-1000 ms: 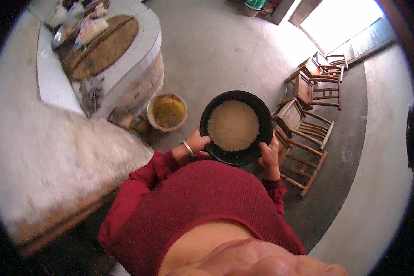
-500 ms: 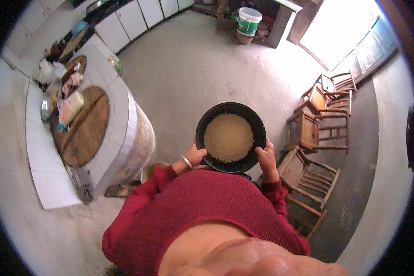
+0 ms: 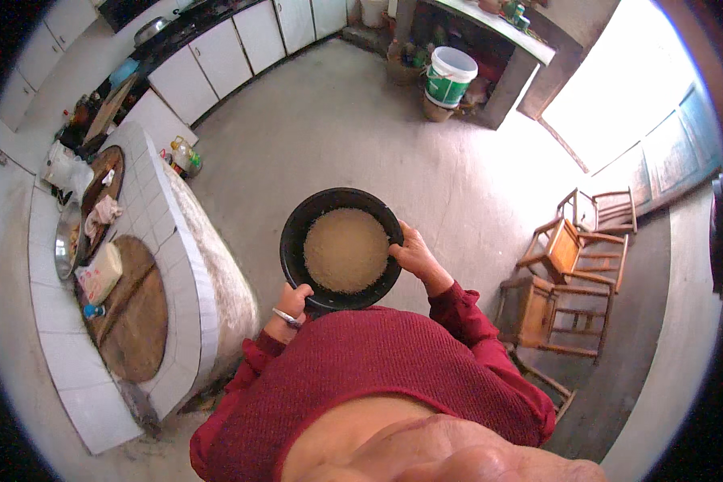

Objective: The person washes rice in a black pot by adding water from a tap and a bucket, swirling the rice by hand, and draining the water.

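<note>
A round black basin (image 3: 292, 257) is held out in front of my body, over the concrete floor. Pale, fine grain that looks like rice (image 3: 345, 251) covers its bottom. My left hand (image 3: 292, 305), with a silver bangle on the wrist, is closed on the near left rim, thumb on top. On the right rim my right hand (image 3: 416, 255) is closed too, its thumb over the edge and its fingers hidden beneath.
A white-tiled stove (image 3: 189, 321) with round wooden lids (image 3: 140, 321) stands at my left. Wooden chairs (image 3: 558, 321) line the right side. Far ahead are a white and green bucket (image 3: 450, 78) and white cabinets (image 3: 226, 55). Bottles (image 3: 186, 157) stand beyond the stove.
The basin and both my hands have shifted left in the view. My viewpoint has moved forward and turned, so the bucket, cabinets and chairs sit lower in the picture.
</note>
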Demonstrator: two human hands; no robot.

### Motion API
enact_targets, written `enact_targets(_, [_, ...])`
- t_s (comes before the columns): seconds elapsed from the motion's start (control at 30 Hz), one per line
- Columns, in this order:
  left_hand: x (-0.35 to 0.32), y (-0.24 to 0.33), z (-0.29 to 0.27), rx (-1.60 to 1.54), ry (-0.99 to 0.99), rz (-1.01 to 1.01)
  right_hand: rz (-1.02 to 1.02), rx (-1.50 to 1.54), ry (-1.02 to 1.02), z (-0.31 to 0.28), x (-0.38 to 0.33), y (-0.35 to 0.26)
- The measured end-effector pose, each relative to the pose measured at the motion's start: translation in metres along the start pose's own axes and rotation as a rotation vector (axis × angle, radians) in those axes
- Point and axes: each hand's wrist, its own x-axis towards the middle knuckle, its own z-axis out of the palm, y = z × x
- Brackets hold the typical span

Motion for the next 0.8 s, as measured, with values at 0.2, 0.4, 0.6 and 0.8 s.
enact_targets(0.2, [0.159,0.08,0.028,0.422,-0.118,0.105,-0.117,0.035,0.066,-0.053,0.156,-0.028])
enact_targets(0.4, [0.288,0.162,0.081,0.105,-0.161,-0.075,-0.011,0.183,0.014,-0.111,0.281,-0.049])
enact_targets(0.6, [0.443,0.215,0.118,-0.024,-0.195,-0.067,0.003,0.334,-0.046,-0.174,0.429,-0.058])
enact_targets(0.8, [0.551,0.321,0.194,-0.098,0.055,-0.117,0.033,0.548,-0.08,-0.253,0.595,-0.081])
